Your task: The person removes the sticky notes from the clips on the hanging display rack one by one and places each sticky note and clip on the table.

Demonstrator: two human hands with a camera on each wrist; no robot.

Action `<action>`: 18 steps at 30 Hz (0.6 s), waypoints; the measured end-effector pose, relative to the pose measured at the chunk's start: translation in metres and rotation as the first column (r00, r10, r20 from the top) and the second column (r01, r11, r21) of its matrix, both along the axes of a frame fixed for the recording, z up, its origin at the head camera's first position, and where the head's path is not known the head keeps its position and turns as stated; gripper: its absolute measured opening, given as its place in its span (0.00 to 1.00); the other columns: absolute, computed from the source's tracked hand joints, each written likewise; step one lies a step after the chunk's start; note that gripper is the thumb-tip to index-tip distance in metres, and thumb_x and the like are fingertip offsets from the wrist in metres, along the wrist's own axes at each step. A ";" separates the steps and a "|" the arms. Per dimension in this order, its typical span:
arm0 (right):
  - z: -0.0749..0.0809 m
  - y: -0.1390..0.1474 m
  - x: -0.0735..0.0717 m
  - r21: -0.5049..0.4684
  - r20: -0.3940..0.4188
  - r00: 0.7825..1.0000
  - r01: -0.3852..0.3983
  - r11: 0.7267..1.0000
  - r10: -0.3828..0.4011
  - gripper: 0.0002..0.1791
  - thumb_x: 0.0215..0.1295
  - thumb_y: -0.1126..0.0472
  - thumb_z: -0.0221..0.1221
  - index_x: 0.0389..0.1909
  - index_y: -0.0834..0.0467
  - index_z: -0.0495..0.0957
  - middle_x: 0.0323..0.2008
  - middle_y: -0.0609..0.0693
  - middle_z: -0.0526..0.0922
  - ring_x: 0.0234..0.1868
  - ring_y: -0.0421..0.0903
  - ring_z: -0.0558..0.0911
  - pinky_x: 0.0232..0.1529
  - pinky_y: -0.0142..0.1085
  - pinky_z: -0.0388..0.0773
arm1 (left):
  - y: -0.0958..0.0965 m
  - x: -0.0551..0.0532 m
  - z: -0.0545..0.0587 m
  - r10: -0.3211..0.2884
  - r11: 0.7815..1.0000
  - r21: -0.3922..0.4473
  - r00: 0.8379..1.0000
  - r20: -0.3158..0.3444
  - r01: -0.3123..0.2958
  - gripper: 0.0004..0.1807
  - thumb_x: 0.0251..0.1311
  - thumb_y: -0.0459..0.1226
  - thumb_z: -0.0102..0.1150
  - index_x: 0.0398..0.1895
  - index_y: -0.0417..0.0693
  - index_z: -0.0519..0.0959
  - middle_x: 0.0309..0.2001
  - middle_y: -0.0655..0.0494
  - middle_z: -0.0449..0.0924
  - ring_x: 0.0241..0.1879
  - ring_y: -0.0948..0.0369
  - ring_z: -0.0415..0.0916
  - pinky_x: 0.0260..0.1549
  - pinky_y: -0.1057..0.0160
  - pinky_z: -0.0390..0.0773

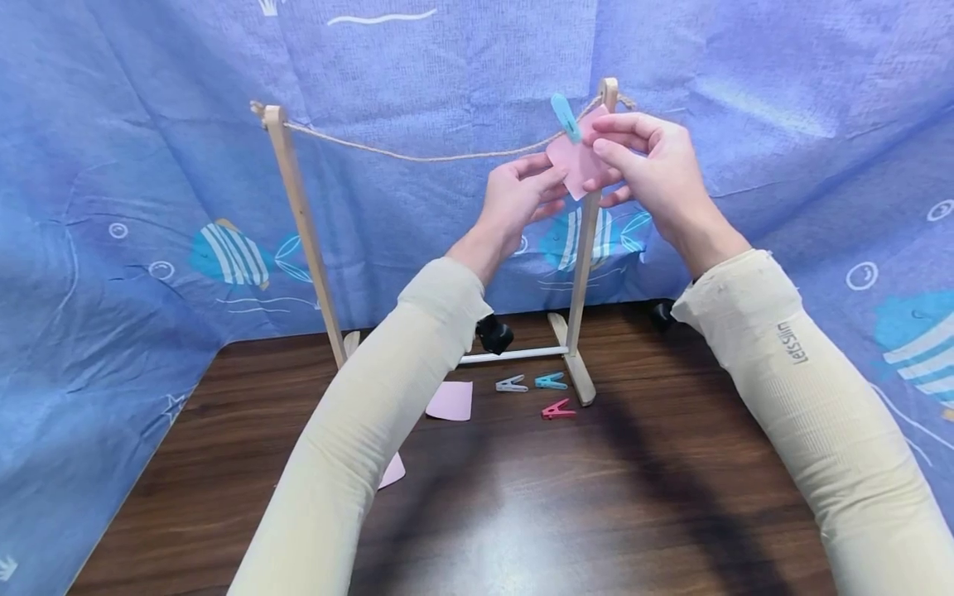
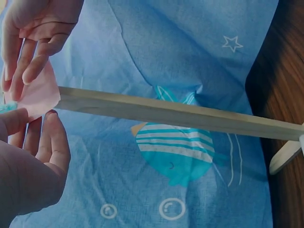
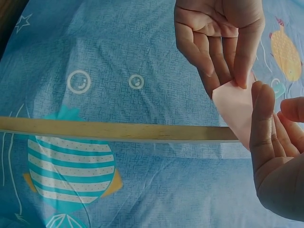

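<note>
A square of pink paper [image 1: 578, 165] hangs from the twine [image 1: 417, 157] near the right post, with a light-blue clothespin [image 1: 566, 117] clipped at its top. My left hand [image 1: 514, 199] pinches the paper's left side, thumb in front and fingers behind, as the left wrist view shows. At the right side, my right hand [image 1: 656, 165] holds the paper between thumb and fingers, close beside the clothespin. In the right wrist view, both hands meet around the paper [image 3: 233, 107], and fingers cover parts of its edges.
The wooden frame has a left post [image 1: 304, 223], a right post [image 1: 585, 257] and a white bottom bar [image 1: 514, 355]. On the dark table [image 1: 507, 530] lie a grey clothespin [image 1: 512, 384], a blue clothespin [image 1: 551, 381], a red clothespin [image 1: 558, 410] and pink paper pieces [image 1: 450, 401]. A patterned blue curtain [image 1: 447, 74] hangs behind.
</note>
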State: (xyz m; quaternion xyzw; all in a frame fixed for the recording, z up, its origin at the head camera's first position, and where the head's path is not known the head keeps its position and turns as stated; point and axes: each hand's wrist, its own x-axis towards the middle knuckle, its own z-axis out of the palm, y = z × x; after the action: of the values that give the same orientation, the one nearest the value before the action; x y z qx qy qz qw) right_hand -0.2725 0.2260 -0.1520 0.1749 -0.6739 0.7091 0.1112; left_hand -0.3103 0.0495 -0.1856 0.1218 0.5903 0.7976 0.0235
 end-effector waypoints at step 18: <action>0.005 -0.010 -0.004 0.124 -0.004 1.000 0.004 0.992 -0.004 0.25 0.68 0.64 0.65 0.65 0.60 0.75 0.46 0.55 0.87 0.28 0.46 0.88 0.20 0.33 0.82 | -0.014 -0.010 -0.004 0.078 0.993 0.089 0.997 -0.011 -0.077 0.02 0.71 0.28 0.57 0.43 0.39 0.75 0.39 0.51 0.77 0.34 0.59 0.78 0.45 0.64 0.85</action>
State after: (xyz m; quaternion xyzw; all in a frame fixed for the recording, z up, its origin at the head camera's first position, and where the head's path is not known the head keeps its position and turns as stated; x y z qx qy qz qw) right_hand -0.2768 0.2160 -0.1469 0.1815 -0.7168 0.6653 0.1030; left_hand -0.3201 0.0356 -0.1892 0.1054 0.5590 0.8222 -0.0171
